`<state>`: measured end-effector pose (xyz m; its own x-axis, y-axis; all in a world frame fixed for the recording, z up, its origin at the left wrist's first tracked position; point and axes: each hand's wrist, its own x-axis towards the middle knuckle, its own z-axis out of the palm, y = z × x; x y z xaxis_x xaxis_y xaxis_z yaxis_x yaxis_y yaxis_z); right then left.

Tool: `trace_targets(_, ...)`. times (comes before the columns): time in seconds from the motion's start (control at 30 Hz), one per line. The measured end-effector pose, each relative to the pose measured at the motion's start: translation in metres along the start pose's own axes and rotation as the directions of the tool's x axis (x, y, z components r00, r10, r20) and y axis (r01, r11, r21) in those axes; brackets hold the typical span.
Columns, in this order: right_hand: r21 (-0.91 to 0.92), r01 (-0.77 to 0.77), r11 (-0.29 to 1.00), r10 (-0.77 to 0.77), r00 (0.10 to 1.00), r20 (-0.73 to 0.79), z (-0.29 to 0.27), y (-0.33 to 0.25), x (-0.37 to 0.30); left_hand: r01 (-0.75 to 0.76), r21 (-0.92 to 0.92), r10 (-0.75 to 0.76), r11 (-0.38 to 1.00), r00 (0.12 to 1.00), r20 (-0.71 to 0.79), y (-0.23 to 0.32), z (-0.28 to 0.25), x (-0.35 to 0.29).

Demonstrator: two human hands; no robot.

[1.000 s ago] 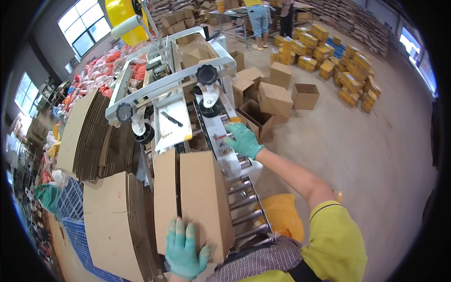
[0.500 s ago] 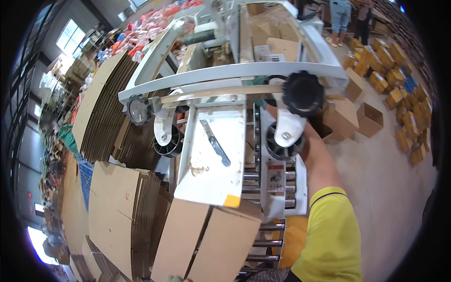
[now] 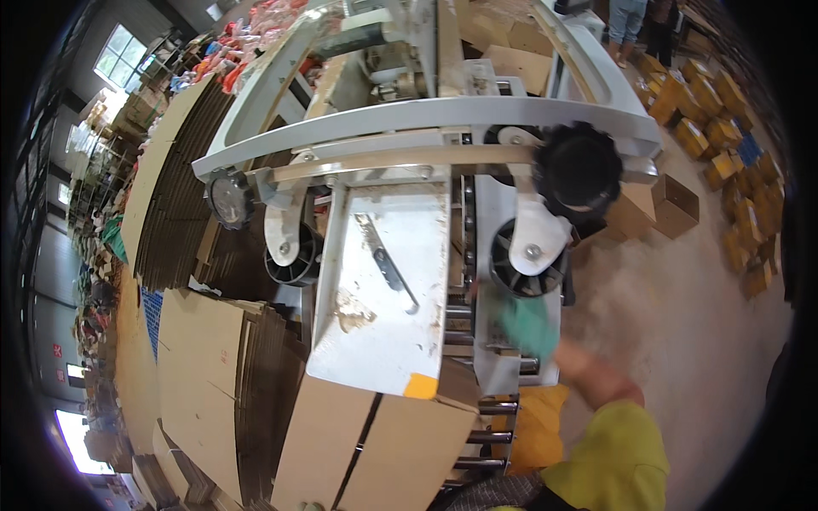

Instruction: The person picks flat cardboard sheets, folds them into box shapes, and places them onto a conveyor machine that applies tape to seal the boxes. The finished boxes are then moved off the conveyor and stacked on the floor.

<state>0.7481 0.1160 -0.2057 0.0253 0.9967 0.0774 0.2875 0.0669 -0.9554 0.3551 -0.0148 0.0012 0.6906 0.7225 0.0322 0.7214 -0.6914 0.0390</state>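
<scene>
My right hand (image 3: pixel 530 327), in a green glove, is beside the side plate of the carton sealing machine (image 3: pixel 409 115), just below its right black wheel (image 3: pixel 530 255). Motion smears its fingers, so I cannot make out their pose. A carton (image 3: pixel 396 451) with its top flaps meeting at a dark centre gap lies under the front of the machine's white tray (image 3: pixel 400 341). At the carton's near edge only a sliver of my gloved left hand (image 3: pixel 312 507) shows; the rest is out of frame. A utility knife (image 3: pixel 390 268) rests in the tray.
Stacks of flattened cardboard (image 3: pixel 209 383) stand close on the left. Metal rollers (image 3: pixel 490 437) run beside the carton, with a yellow-orange bag (image 3: pixel 538 430) next to them. An opened box (image 3: pixel 676 204) and many yellow-taped parcels (image 3: pixel 716 132) sit on the floor at right. A person (image 3: pixel 626 25) stands far back.
My right hand has come back toward me from behind the right wheel and now shows below it. The view has shifted slightly. The carton stays under the tray.
</scene>
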Motion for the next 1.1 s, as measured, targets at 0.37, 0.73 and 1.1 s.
trace_targets(0.37,-0.233,-0.048,0.971,-0.045,0.925,-0.377,0.062,-0.080,-0.065,-0.132,-0.225,-0.017,0.965,0.828,-0.561,0.027,0.038,0.075)
trace_targets(0.73,-0.629,-0.726,0.279,0.762,0.566,-0.314,0.060,-0.060,-0.469,-0.237,-0.606,0.091,0.760,0.961,-0.262,0.069,0.153,-0.008)
trace_targets(1.1,-0.553,-0.556,0.620,0.591,0.795,-0.137,0.077,-0.056,-0.513,-0.167,-0.368,0.349,0.915,0.786,0.511,0.134,0.209,-0.088)
